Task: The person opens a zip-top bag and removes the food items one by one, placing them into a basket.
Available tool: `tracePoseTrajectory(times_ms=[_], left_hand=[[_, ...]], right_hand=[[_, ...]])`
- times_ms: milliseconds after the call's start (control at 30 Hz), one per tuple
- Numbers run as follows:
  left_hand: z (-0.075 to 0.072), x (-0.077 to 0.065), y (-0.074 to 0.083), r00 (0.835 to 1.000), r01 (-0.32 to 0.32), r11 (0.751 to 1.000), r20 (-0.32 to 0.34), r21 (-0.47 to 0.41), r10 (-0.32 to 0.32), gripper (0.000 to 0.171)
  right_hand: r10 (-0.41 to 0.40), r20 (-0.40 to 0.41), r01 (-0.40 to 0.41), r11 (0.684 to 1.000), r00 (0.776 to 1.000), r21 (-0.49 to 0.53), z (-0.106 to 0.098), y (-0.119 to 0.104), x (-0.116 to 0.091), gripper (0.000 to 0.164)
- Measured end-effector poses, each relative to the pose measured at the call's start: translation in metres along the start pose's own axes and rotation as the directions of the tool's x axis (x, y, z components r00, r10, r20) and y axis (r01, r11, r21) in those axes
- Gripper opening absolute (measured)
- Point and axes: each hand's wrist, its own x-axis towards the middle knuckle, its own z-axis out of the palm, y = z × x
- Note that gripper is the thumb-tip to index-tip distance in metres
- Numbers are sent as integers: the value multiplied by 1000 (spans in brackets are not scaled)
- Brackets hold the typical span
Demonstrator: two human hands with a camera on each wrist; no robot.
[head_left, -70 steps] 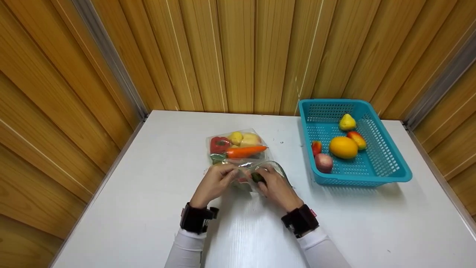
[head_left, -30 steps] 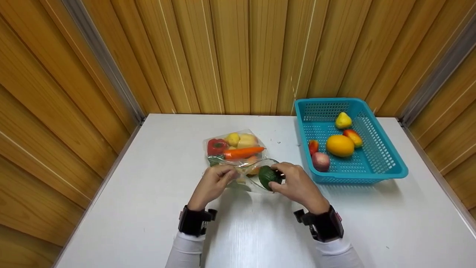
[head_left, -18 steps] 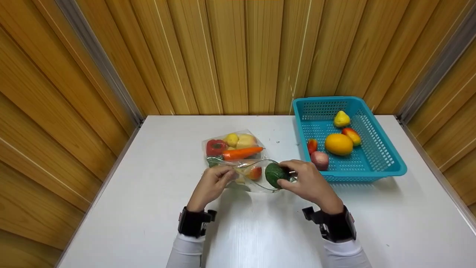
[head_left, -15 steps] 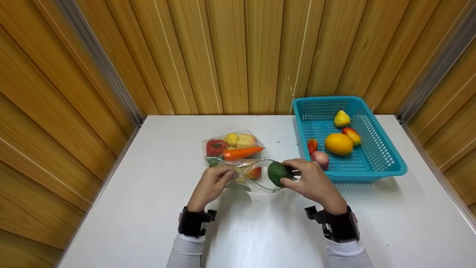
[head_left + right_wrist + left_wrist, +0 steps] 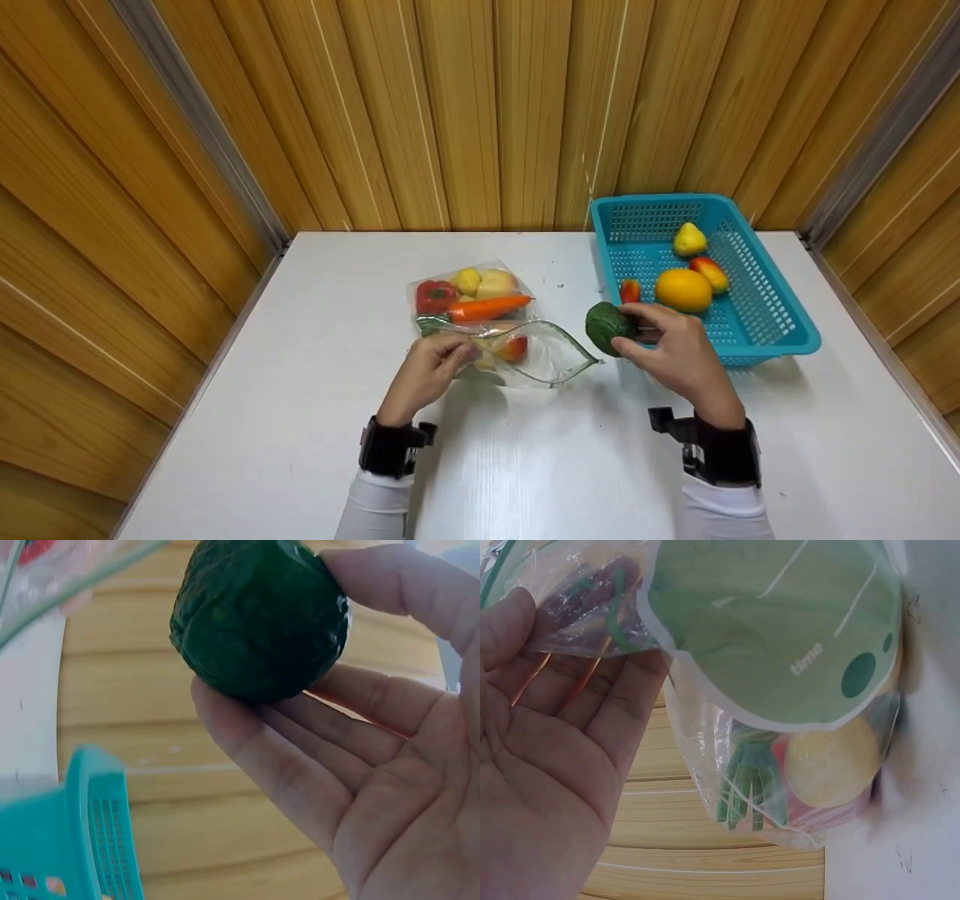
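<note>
My left hand (image 5: 427,375) pinches the edge of a clear zip bag (image 5: 553,351) with a green-lined mouth, which gapes toward the right. A red-orange fruit (image 5: 514,348) shows inside near the mouth. Just behind, a red bell pepper (image 5: 435,297), a carrot (image 5: 491,307) and yellow produce (image 5: 466,281) lie under clear plastic; I cannot tell whether it is the same bag. My right hand (image 5: 684,361) holds a dark green, wrinkled avocado (image 5: 608,328) between thumb and fingers, right of the bag mouth and by the basket's near-left corner. In the left wrist view, the bag has a pale green printed panel (image 5: 780,637).
A turquoise basket (image 5: 806,341) stands at the right on the white table (image 5: 315,315). It contains a yellow pear-shaped fruit (image 5: 690,240), a large orange-yellow fruit (image 5: 683,291) and red-yellow fruits (image 5: 711,274). Wood-panelled walls (image 5: 480,112) enclose the table behind and at the sides.
The right hand has drawn the avocado out of the bag mouth and moved it right, toward the basket. The left hand has kept its pinch on the bag, nearly in place.
</note>
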Motion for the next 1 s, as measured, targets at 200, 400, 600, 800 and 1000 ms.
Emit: tracePoseTrajectory(times_ms=[200,400,600,800,1000], left_hand=[[0,0,1,1000,2,1000,1,2,-2,22],[0,0,2,1000,4,1000,2,-10,-4,20],[0,0,1,1000,0,1000,-1,-6,0,20],[0,0,1,1000,-3,1000,3,10,2,22],[0,0,2,1000,5,1000,3,8,-5,22]], right_hand=[[86,-59,-90,994,994,-56,-18,15,-3,42],[154,-121,-164,983,981,-77,-27,31,-4,48],[236,-102,-246,965,966,-94,-30,44,-2,50],[283,-76,-290,950,956,-112,-28,54,0,50],[300,-56,-305,944,952,-124,-24,59,3,51]])
